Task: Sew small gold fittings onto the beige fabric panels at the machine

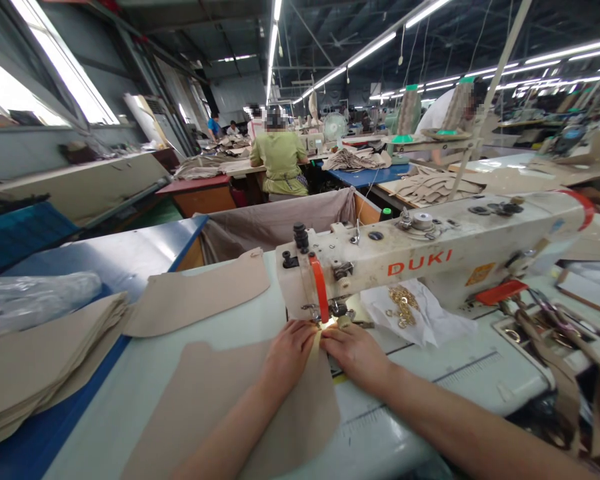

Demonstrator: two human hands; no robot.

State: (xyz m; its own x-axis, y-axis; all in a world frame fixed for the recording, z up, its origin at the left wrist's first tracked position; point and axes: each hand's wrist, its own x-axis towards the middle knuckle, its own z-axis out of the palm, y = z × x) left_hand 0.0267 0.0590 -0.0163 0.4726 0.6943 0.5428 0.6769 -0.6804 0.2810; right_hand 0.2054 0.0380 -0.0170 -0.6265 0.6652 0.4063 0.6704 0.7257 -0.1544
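A large beige fabric piece lies on the pale green sewing table, its upper right edge under the lit needle area of a white sewing machine. My left hand rests on this piece just left of the needle, fingers closed and pressing the fabric near its edge. Right of the needle, my right hand has its fingers bunched together at the same edge, the fingertips close to those of my left hand. The presser foot is mostly hidden by the fingers and the glare.
Another beige piece lies behind on the left, near a fabric stack and plastic wrap. Gold rings sit on white paper beneath the machine arm. Straps hang at right. A person in green sits ahead.
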